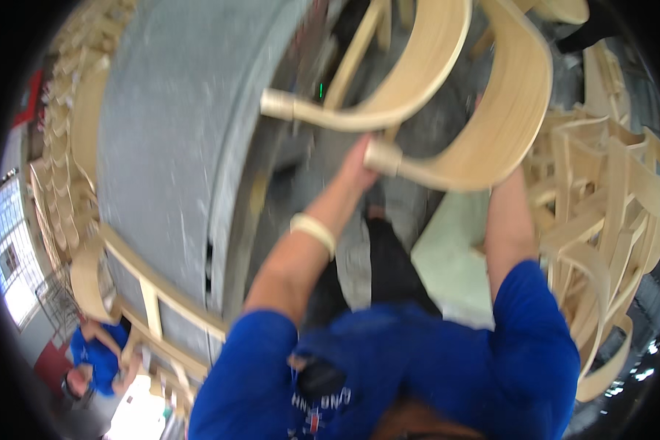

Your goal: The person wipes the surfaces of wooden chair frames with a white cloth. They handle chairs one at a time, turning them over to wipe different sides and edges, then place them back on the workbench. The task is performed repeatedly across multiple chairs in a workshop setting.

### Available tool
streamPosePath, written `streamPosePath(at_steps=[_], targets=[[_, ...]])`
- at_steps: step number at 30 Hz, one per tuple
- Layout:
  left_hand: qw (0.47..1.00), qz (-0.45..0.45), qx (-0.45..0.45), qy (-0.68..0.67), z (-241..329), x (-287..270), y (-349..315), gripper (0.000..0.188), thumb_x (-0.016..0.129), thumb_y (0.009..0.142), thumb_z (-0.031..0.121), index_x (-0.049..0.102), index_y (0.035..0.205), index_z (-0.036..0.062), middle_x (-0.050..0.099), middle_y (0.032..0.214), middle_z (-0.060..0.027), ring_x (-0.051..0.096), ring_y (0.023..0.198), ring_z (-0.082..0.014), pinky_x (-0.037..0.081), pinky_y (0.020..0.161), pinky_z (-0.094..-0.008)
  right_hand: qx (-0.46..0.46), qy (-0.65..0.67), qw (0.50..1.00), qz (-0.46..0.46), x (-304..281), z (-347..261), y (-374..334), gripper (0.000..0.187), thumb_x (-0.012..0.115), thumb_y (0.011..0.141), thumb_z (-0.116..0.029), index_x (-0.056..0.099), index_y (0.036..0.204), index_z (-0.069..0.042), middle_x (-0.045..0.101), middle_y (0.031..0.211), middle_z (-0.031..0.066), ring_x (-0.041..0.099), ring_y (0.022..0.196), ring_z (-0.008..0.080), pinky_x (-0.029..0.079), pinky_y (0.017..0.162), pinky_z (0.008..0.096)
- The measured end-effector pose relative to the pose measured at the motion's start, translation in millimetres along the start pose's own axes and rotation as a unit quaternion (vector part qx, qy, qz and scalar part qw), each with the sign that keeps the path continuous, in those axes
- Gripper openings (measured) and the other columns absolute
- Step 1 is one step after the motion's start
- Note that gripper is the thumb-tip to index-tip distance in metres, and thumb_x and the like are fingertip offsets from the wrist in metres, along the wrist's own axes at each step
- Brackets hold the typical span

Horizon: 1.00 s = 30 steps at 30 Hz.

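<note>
A pale, curved bentwood piece [499, 110] with a broad U-shaped bend is held up in front of me. My left hand [359, 167] is closed at its near left end, beside a lighter block-like tip. My right forearm [510, 213] passes up behind the bend. The wood hides my right hand, so its fingers cannot be made out. Just beyond, to the left, is a second similar bentwood curve [411, 81], its end pointing towards the grey surface. Whether the two curves are joined cannot be told.
A large grey work surface [169, 132] stands at my left. Bentwood frames [601, 183] are heaped at right, and curved pieces [59, 183] stack along the far left. A wooden frame [154, 286] leans by the surface's near end. A person in blue [99, 356] works at lower left.
</note>
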<state>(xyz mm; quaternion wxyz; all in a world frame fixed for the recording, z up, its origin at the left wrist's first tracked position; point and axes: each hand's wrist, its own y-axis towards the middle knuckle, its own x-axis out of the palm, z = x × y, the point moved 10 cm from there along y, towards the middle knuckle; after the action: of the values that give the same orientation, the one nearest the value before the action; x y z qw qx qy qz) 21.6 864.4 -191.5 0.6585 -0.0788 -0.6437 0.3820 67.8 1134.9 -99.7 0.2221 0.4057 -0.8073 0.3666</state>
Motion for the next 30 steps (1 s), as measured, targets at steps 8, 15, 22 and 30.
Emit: streamPosePath(at_steps=[8,15,22,30], targets=[[0.993,0.110,-0.012,0.035,17,-1,11,0.040,0.039,0.095,0.035,0.050,0.124,0.0100,0.058,0.118,-0.0070,0.057,0.104,-0.0247,0.048,0.084,-0.0414,-0.028,-0.002,0.999,0.028,1,-27,48,0.041,0.052,0.092,-0.029,0.046,0.127,-0.006,0.056,0.115,0.0130,0.059,0.099,0.0278,0.055,0.077,0.0367],[0.999,0.037,0.001,0.038,22,7,12,0.044,0.041,0.093,0.038,0.049,0.126,0.0100,0.054,0.126,-0.0083,0.054,0.112,-0.0260,0.046,0.092,-0.0443,-0.069,-0.071,0.994,0.052,-8,-34,55,0.037,0.058,0.089,-0.026,0.052,0.120,-0.005,0.059,0.108,0.0126,0.063,0.089,0.0264,0.056,0.068,0.0362],[0.984,0.089,-0.027,0.152,25,5,-7,0.066,0.034,0.092,0.056,0.038,0.133,0.0033,0.049,0.127,-0.0192,0.053,0.110,-0.0353,0.043,0.093,-0.0510,-0.081,-0.016,0.985,0.149,-92,-40,25,0.041,0.047,0.092,-0.033,0.051,0.122,-0.006,0.057,0.117,0.0141,0.060,0.101,0.0252,0.050,0.085,0.0403],[0.919,0.239,-0.070,0.306,-9,-122,-159,0.068,0.045,0.092,0.047,0.025,0.142,0.0060,0.033,0.141,-0.0222,0.041,0.123,-0.0414,0.038,0.097,-0.0505,-0.054,0.244,0.955,0.157,-113,-25,-85,0.050,0.032,0.091,-0.040,0.034,0.136,-0.017,0.041,0.137,0.0167,0.042,0.126,0.0351,0.036,0.101,0.0538]])
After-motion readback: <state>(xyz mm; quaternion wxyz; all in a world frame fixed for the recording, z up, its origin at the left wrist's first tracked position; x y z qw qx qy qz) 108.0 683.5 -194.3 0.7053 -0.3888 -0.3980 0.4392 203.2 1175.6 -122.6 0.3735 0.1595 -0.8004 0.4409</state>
